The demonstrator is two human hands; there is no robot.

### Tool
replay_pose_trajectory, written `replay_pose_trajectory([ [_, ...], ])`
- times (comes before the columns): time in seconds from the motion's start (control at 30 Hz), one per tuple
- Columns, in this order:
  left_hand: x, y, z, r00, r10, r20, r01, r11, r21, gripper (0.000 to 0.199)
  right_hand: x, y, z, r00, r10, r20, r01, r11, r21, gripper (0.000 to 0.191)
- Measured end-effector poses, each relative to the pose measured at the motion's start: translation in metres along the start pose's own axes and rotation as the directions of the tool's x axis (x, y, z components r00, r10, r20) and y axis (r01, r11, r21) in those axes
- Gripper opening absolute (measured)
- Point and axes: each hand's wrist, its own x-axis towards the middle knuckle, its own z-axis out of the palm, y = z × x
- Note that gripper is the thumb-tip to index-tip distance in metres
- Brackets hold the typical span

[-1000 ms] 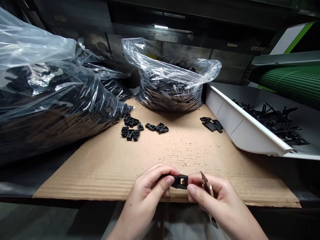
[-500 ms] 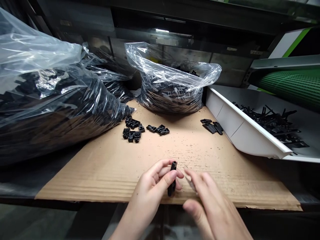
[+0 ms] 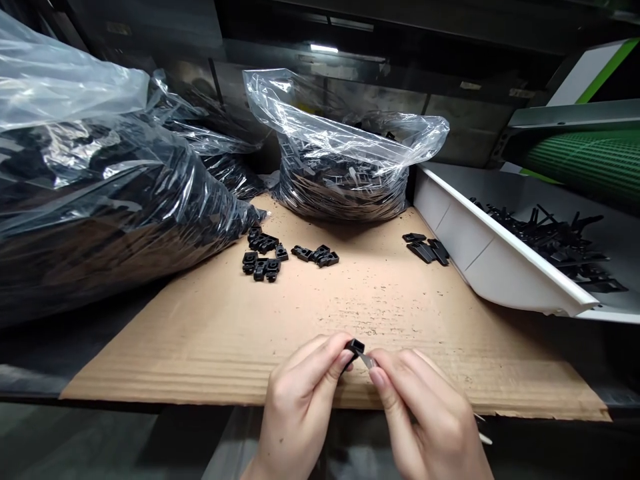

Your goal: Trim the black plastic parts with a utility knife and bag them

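My left hand [image 3: 305, 387] pinches a small black plastic part [image 3: 355, 346] between thumb and fingers. Its hollow end faces up, above the front edge of the cardboard [image 3: 200, 347]. My right hand [image 3: 425, 400] is closed on a thin knife blade [image 3: 367, 360] whose tip meets the black part near that end. Most of the blade is hidden by the fingers; a pale, slender end shows beyond the right side of the hand. Black clips [image 3: 265, 267] lie in a loose group farther back, with more black pieces [image 3: 320, 255] beside them.
A large clear bag [image 3: 100, 200] full of black parts bulges over the left side. Another open bag [image 3: 345, 180] stands at the back. On the right is a white tray [image 3: 500, 247] holding black pieces; flat black pieces [image 3: 425, 250] lie by its wall. Dark crumbs dot the cardboard.
My right hand has moved in to my left and brought the blade against the black part. My left hand has tilted the part, so its hollow end shows. The view has shifted slightly.
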Motion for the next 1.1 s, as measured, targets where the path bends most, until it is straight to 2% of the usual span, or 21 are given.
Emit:
replay_pose_trajectory([
  [0.23, -0.002, -0.002, 0.000, 1.000, 0.020, -0.005, -0.020, 1.000, -0.010, 0.023, 0.001, 0.002, -0.002, 1.000, 0.012, 0.003, -0.012, 1.000, -0.026, 0.017],
  [0.4, -0.004, -0.002, -0.003, 0.998, -0.011, 0.056, 0.014, 0.998, -0.059, 0.019, 0.004, 0.009, -0.004, 1.000, 0.023, -0.009, -0.024, 0.991, -0.135, 0.017],
  [0.6, -0.002, -0.006, -0.005, 0.995, 0.044, 0.088, -0.040, 0.998, -0.048, 0.019, 0.003, 0.000, -0.003, 1.000, -0.025, -0.019, 0.025, 0.999, -0.020, 0.019],
  [0.8, -0.004, -0.010, -0.004, 0.991, 0.113, 0.074, -0.110, 0.993, -0.044, 0.024, 0.003, -0.002, -0.001, 0.998, -0.064, 0.022, 0.066, 0.994, -0.084, 0.017],
  [0.97, -0.006, -0.013, -0.004, 0.990, 0.119, 0.082, -0.114, 0.992, -0.060, 0.023, 0.004, -0.004, 0.000, 1.000, -0.005, -0.026, 0.003, 0.996, -0.084, 0.018],
  [1.1, -0.005, -0.012, -0.004, 0.991, 0.118, 0.064, -0.114, 0.992, -0.057, 0.025, 0.005, -0.006, 0.002, 1.000, 0.008, -0.017, -0.009, 0.996, -0.084, 0.017],
])
